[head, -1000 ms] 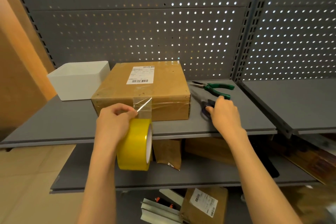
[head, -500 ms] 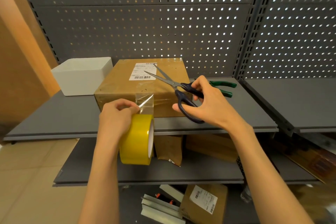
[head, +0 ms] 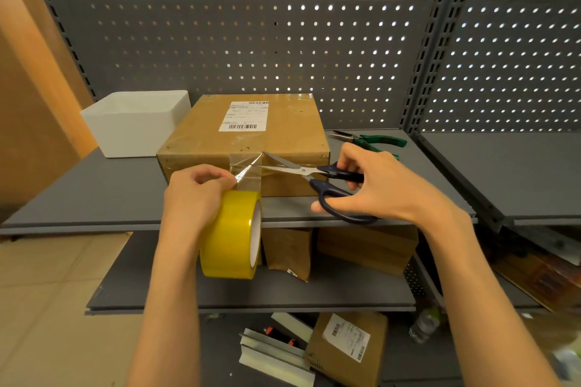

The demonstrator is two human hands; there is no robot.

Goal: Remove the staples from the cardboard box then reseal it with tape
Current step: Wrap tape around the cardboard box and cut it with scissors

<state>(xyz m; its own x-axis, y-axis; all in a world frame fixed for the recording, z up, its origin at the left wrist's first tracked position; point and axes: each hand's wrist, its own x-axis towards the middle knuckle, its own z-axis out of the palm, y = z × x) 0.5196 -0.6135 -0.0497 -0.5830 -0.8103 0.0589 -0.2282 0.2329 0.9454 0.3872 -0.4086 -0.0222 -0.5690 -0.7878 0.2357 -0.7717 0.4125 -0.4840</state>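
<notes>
Pretty much at the end I'd say: cardboard box (head: 248, 141) on the grey shelf (head: 94, 198) is taped, left hand (head: 198, 198) gripping the yellow tape roll (head: 231, 236), right hand (head: 377, 185) holding open scissors (head: 314, 179) at the strip, just the cut left.

Pliers (head: 371, 142) crowd box's (head: 248, 138) right; shelf (head: 94, 195) front bare.

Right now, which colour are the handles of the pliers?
Green, on the pliers in the head view.

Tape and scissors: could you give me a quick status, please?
Left hand grips tape roll. Right hand holds scissors, blades open at the tape strip on cardboard box. Nothing obstructing.
</notes>
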